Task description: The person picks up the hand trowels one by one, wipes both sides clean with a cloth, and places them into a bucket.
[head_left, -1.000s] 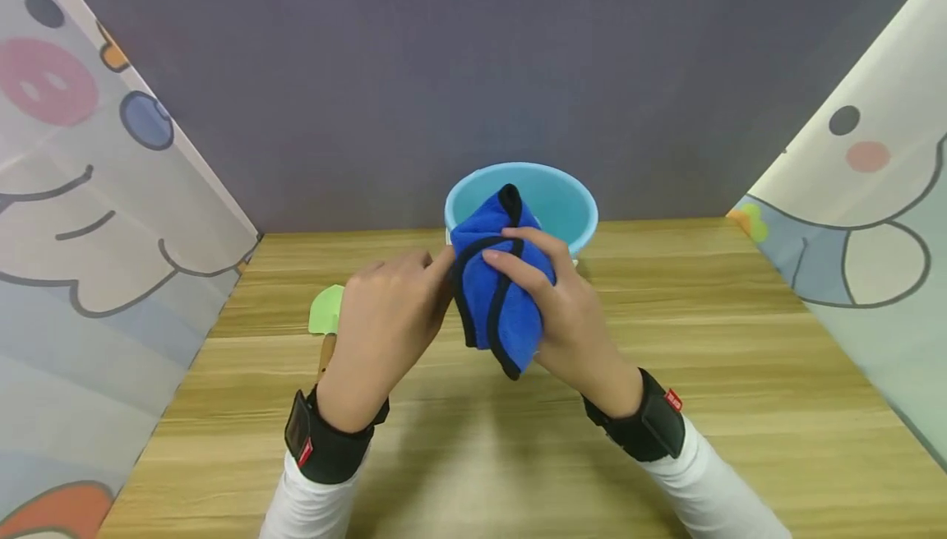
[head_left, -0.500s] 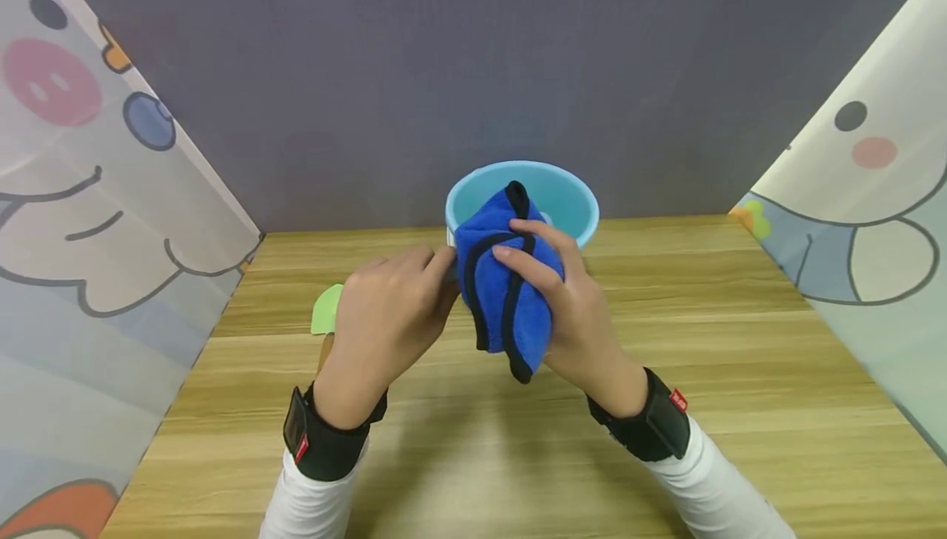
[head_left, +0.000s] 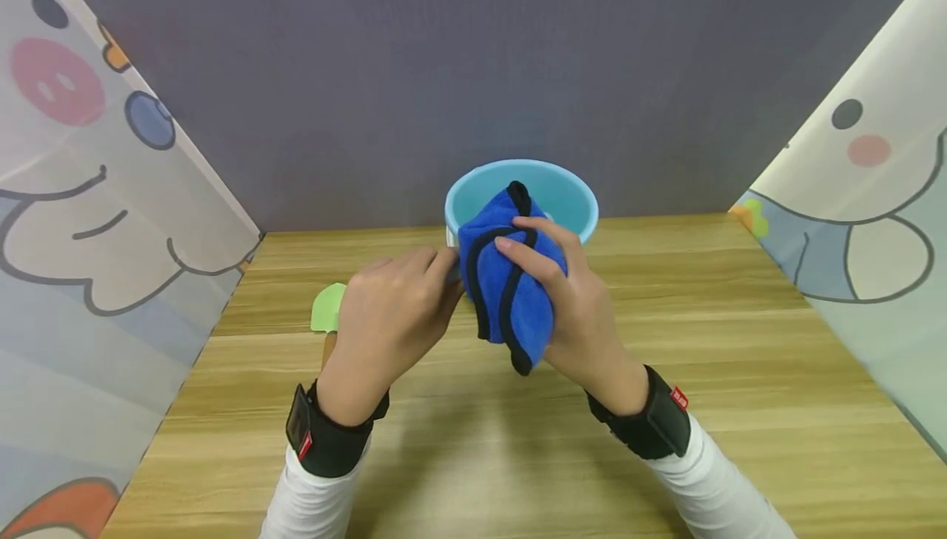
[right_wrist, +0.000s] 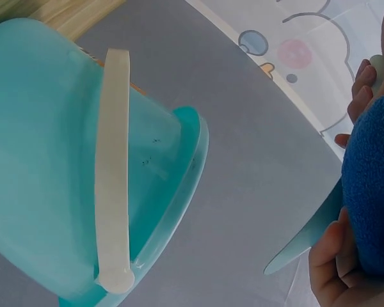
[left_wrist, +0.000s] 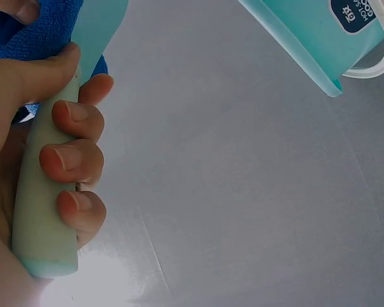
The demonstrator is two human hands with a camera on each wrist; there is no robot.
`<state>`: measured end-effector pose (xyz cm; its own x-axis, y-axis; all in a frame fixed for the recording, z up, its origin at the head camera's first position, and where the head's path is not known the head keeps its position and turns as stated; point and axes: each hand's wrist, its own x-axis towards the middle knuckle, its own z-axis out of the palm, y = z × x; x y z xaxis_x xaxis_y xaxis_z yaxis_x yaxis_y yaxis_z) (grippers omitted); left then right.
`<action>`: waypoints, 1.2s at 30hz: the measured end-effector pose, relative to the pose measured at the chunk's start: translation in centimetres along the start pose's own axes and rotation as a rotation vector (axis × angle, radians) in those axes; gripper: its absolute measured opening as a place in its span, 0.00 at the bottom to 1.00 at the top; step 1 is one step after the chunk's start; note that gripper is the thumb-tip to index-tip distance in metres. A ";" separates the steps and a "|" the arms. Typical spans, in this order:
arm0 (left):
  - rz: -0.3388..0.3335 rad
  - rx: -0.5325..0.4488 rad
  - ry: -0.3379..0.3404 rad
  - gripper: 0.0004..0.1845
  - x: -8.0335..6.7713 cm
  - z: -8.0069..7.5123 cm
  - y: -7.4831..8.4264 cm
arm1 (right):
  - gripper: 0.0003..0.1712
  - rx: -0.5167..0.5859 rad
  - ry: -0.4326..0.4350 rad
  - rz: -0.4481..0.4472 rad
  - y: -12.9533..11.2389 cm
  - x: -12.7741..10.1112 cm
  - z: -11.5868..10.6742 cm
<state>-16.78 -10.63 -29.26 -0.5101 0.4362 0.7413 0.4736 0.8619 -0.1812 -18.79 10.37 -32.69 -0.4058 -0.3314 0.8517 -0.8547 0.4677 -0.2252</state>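
Observation:
My left hand [head_left: 399, 309] grips a knife by its pale green handle [left_wrist: 48, 192], fingers wrapped round it. The knife's teal blade [left_wrist: 99, 32] runs beside and behind a blue cloth [head_left: 510, 284] with black edging. In the right wrist view the tapered blade tip [right_wrist: 288, 252] sticks out past the cloth. My right hand [head_left: 580, 309] holds the folded cloth against the blade, fingers bent over its front. Both hands are raised above the wooden table [head_left: 703, 342], in front of a light blue bucket [head_left: 577, 194]. Much of the blade is hidden by the cloth.
The bucket stands at the back of the table against a grey wall [head_left: 481, 54] and has a white handle [right_wrist: 112, 166]. Left of my left hand lies a green spatula [head_left: 325, 307] with a wooden handle. Cartoon-printed panels [head_left: 59, 194] flank both sides.
The right hand and cloth have shifted slightly to the right and a little upward, along the blade. The left hand stays nearly in place, still gripping the knife.

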 end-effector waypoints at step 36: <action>-0.014 -0.018 0.002 0.12 0.1 -0.1 0.0 | 0.32 0.045 0.013 0.039 0.5 0.1 -0.3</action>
<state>-16.73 -10.62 -29.16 -0.5150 0.4239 0.7450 0.4797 0.8628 -0.1594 -19.12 10.82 -32.53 -0.4354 -0.3024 0.8479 -0.8521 0.4425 -0.2797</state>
